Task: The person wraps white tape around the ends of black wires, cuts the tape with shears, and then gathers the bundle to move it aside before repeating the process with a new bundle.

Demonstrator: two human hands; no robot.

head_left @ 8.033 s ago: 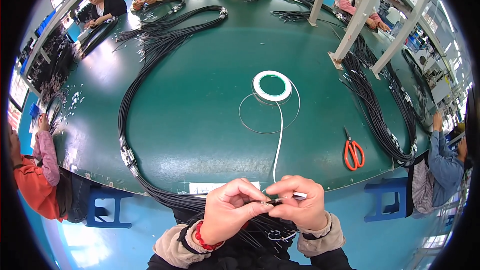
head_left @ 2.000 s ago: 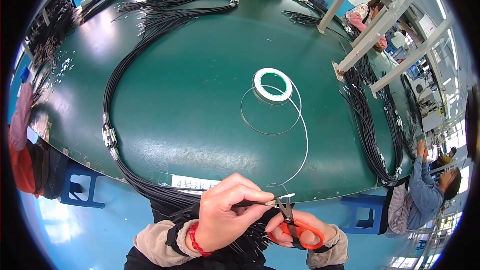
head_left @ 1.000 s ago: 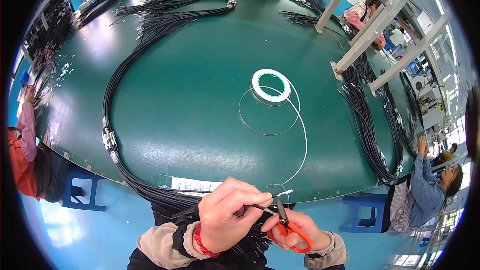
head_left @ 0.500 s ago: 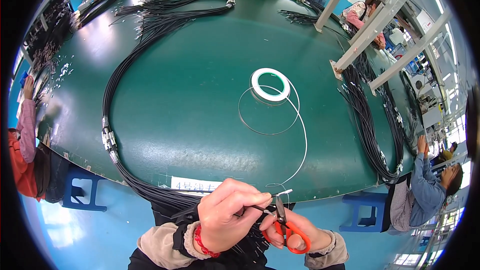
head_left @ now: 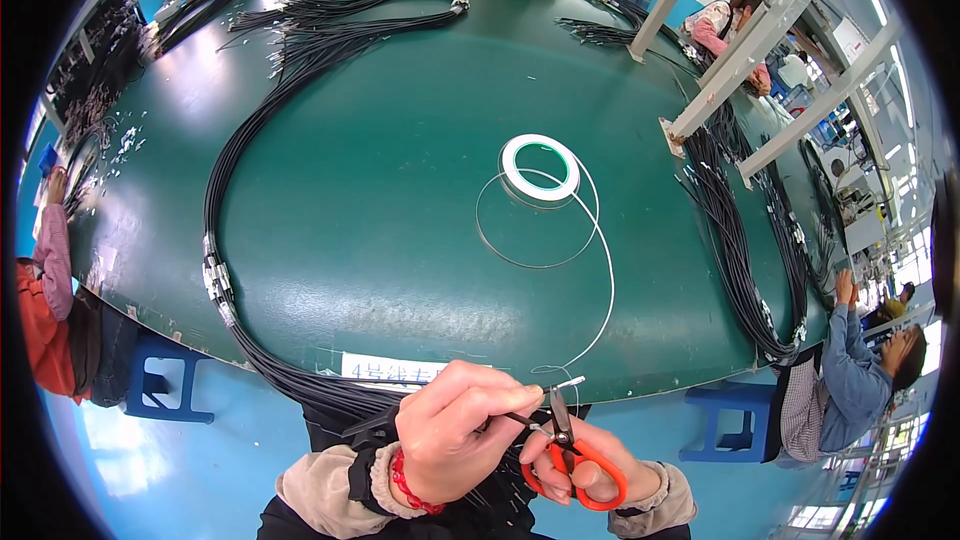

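Note:
My left hand pinches the end of a black cable bundle just below the table's front edge. My right hand holds orange-handled scissors, their blades upright and closed around a thin white tape strand right beside the left fingertips. A short white stub sticks out past the blades. The strand runs up across the green table to a white tape roll lying flat near the middle.
A long black cable loop sweeps along the table's left side up to the far edge. More black cable bundles lie at the right beside a grey metal frame. Other people sit around the table. Blue stools stand on the blue floor.
Eight seconds ago both hands worked the cable end and the scissors lay on the table at the right. Now my right hand holds them at the tape, blades closing over the last second.

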